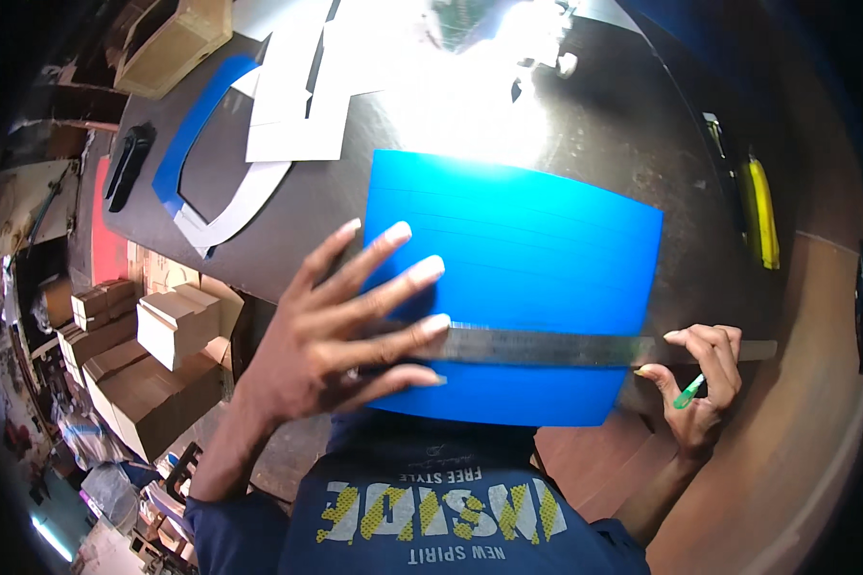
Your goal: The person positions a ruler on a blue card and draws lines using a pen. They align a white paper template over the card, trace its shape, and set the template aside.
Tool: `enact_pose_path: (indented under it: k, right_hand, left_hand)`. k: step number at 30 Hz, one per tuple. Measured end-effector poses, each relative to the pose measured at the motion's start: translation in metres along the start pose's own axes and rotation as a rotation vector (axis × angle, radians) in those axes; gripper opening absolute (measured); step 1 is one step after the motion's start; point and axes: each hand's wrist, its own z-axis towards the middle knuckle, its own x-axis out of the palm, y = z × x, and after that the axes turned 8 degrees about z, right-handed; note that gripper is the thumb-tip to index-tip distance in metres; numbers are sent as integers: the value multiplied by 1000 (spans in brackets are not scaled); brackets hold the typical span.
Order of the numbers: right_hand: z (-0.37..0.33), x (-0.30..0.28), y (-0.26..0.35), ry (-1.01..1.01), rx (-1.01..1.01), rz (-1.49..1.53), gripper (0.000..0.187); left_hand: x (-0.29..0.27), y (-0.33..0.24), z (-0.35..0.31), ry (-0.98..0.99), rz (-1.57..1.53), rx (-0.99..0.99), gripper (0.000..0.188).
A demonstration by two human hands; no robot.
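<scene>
A blue sheet (pixel 518 254) with faint parallel lines across it lies on the dark table in front of me. A steel ruler (pixel 547 347) crosses its near part from side to side and sticks out past the right edge. My left hand (pixel 331 331) is spread open, its fingers over the sheet's left side and the ruler's left end, which they hide. My right hand (pixel 708 383) is at the ruler's right part, thumb and forefinger at its two long edges. A green pen (pixel 688 391) is tucked in that same hand, mostly covered by the fingers.
White cut sheets (pixel 297 125), a curved blue-and-white strip (pixel 187 149) and a black stapler-like tool (pixel 128 168) lie at the table's left. A yellow cutter knife (pixel 761 213) lies at the right. Cardboard boxes (pixel 153 393) stand lower left; a wooden box (pixel 174 48) sits far left.
</scene>
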Motion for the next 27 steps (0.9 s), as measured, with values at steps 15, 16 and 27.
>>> enact_pose_path:
  k: [15, 16, 27]
  right_hand:
    - [-28, -12, -19, -86, 11, 25, 39]
    - [-34, -14, -18, -80, 28, 23, 38]
    - [-50, -14, -21, -66, -22, -44, 34]
  left_hand:
    - [16, -34, 14, 21, 11, -49, 43]
    - [16, -36, 12, 8, 1, -34, 40]
    - [20, -42, 18, -75, -8, -51, 37]
